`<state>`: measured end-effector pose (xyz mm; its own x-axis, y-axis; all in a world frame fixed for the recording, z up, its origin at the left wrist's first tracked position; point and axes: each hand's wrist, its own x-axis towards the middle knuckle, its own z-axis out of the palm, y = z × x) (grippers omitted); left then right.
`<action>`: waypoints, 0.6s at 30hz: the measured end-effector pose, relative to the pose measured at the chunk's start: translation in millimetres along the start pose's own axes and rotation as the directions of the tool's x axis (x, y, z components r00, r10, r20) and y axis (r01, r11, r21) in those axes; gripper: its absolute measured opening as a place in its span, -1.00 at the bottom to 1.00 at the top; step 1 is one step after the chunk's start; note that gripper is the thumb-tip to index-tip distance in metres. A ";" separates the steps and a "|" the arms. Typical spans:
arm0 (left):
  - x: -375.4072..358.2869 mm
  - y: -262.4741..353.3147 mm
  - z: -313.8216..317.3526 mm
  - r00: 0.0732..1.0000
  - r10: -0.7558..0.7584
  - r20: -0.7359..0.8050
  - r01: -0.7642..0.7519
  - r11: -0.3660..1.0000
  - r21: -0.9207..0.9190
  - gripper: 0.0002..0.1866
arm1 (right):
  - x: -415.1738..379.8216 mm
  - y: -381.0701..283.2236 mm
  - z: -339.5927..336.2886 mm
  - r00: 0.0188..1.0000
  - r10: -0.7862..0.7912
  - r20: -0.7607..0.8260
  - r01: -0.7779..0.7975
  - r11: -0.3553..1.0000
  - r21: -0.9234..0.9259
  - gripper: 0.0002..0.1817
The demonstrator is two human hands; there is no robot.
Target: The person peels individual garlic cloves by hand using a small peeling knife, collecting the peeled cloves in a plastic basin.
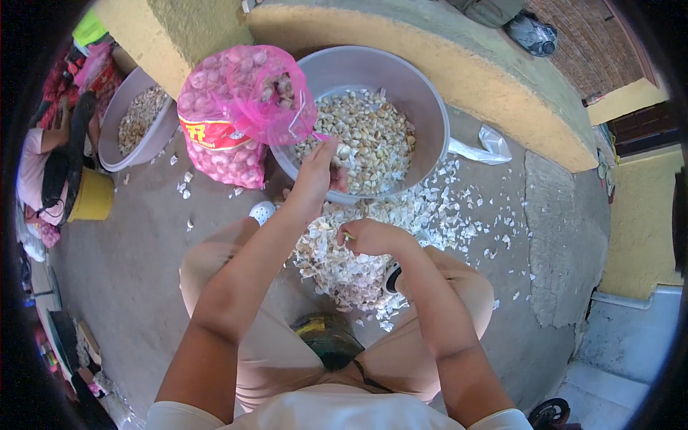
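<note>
My left hand (319, 175) reaches over the near rim of a big grey-purple tub (438, 136), its fingers curled around a pale piece of garlic (345, 152). Many garlic cloves (387, 136) fill the bottom of the tub. My right hand (374, 237) is closed above a heap of garlic skins (333, 269). From its fingers pokes a small yellow-green object (349, 235), mostly hidden, perhaps a knife handle. Left of the tub stands an open pink mesh sack (218, 154) packed with garlic bulbs, its loose top leaning over the tub's rim.
Skin flakes spread across the concrete floor (143, 265) to the right. A low yellow wall (502, 93) runs behind the tub. At left, another person (43, 172) sits near a second tub (107, 140) of garlic and a yellow bucket (93, 195). White plastic (491, 147) lies right of my tub.
</note>
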<state>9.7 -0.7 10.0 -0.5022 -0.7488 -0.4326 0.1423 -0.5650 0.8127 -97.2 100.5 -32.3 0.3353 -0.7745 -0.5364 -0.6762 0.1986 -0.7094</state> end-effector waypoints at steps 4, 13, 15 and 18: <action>-0.2 -1.1 -3.9 0.998 0.015 0.060 -0.014 1.000 -0.009 -0.63 | -4.8 -8.8 -24.3 0.854 0.170 -0.492 -0.126 0.984 0.123 -0.77; -1.7 -8.3 -2.4 0.988 -0.088 0.124 0.079 0.994 0.077 -0.57 | -21.9 -28.1 -44.2 0.479 0.071 -0.875 0.237 0.949 0.207 -0.60; -3.5 -13.3 2.3 0.983 -0.114 0.141 0.096 0.987 0.126 -0.57 | -24.3 -37.8 -40.2 0.611 0.089 -0.787 0.188 0.949 0.253 -0.59; -8.5 -17.9 8.6 0.974 -0.084 0.209 0.050 0.985 0.164 -0.55 | -22.8 -40.5 -37.5 0.654 0.054 -0.754 0.158 0.965 0.207 -0.62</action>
<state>4.1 18.7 2.4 -0.6792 -0.6097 -0.4085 -0.0245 -0.5375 0.8429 -102.0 87.6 25.8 -0.3121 -0.9490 -0.0447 -0.4640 0.1933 -0.8645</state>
